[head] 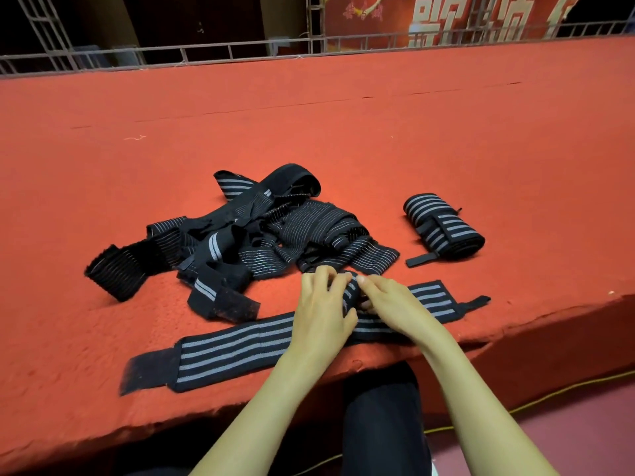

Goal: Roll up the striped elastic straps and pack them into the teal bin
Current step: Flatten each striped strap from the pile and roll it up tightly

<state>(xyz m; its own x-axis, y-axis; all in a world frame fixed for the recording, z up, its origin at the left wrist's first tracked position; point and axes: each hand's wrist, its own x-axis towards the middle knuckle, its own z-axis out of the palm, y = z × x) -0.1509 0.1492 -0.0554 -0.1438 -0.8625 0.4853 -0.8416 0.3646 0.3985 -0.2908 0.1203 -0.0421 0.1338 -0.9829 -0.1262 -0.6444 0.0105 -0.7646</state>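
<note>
A long black strap with grey stripes (237, 352) lies flat along the front edge of the red felt surface (343, 132). At its middle both hands hold a fold or small roll of it: my left hand (324, 310) curls over it from the left, and my right hand (388, 304) pinches it from the right. A finished rolled strap (443, 226) lies to the right. A tangled pile of loose straps (240, 235) sits just behind my hands. No teal bin is in view.
The red surface's front edge (515, 324) runs close under my forearms, with a drop to a maroon floor and a yellow cable (549, 393). A metal railing (206, 53) borders the far side.
</note>
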